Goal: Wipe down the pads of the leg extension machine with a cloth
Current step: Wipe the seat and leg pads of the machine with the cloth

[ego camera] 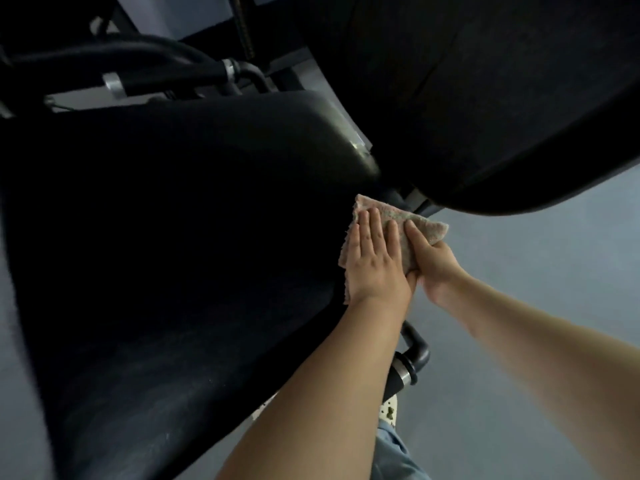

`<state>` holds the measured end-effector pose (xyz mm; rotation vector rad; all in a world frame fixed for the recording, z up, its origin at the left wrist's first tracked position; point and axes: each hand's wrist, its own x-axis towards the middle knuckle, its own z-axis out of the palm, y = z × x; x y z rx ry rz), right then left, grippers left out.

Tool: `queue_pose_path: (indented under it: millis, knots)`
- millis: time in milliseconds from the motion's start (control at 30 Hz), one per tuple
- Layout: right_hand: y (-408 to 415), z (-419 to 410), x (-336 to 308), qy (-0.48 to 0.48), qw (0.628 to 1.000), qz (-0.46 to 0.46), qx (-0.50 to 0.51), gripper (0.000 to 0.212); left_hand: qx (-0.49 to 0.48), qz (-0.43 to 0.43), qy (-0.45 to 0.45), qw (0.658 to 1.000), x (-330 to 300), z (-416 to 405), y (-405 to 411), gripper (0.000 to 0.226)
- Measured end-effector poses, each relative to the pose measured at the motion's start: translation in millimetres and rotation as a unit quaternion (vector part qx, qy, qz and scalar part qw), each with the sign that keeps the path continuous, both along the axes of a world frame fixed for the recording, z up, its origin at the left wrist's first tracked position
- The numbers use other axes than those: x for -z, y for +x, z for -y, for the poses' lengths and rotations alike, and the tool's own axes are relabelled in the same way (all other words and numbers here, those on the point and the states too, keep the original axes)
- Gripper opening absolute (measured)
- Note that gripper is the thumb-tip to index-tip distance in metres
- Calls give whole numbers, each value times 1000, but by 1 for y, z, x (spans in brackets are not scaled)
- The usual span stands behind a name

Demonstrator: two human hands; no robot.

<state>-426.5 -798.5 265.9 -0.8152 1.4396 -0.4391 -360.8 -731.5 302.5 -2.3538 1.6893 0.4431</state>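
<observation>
The left hand (372, 258) lies flat on a folded, pinkish-grey terry cloth (429, 226), its fingers straight and close together, pressing the fabric against the near right edge of the wide black vinyl seat pad (166, 244). The right hand (433, 261) holds the same cloth from its outer side: the thumb lies along the top of the fabric, and the other fingers are hidden under the cloth, so how tightly they close cannot be told. The two hands touch at the heel of the palm, and both bare forearms reach in from the lower right. The cloth sits at the seat pad's right rear corner, just below the gap where the seat meets the large black padded backrest (485, 98), which fills the upper right. Below the left forearm, a black handle with a silver collar (408, 362) sticks out from under the seat edge. Behind the seat pad, at the upper left, run black tubes with silver metal fittings (166, 67). A plain grey floor (519, 289) spreads beneath the machine on the right, and a bit of light blue clothing (394, 452) shows at the bottom edge.
</observation>
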Motion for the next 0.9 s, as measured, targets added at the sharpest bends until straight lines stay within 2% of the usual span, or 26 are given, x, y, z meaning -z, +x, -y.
queue_pose_path:
  millis: [100,167,200,300,333,433,600,767,900]
  knots:
    - [-2,3,-2,-96,989,-80,-74,22,-24,1,-7,1000,-1,-4,-7,77]
    - [-5,-1,-6,-169,968,-132,-131,29,-36,6,2,999,-1,-11,-16,81]
    - [-9,-6,-9,-217,946,-161,-178,37,-37,11,12,999,-2,-16,-21,87]
    - [-21,-24,-14,-335,843,-222,-358,59,-43,23,35,998,-5,-31,-33,105]
    - [-23,-25,-13,-335,828,-232,-385,61,-46,22,33,998,-5,-33,-34,104]
    - [-19,-12,-13,-319,825,-236,-402,62,-49,32,15,998,-4,-30,-31,95]
    - [6,17,-16,-251,859,-247,-372,54,-46,12,24,999,-4,0,-16,88]
    - [11,2,-17,-274,797,-337,-420,64,-33,8,20,999,-8,-19,-5,89]
    - [32,-30,-25,-280,777,-348,-443,68,-47,20,28,998,-19,-53,7,89]
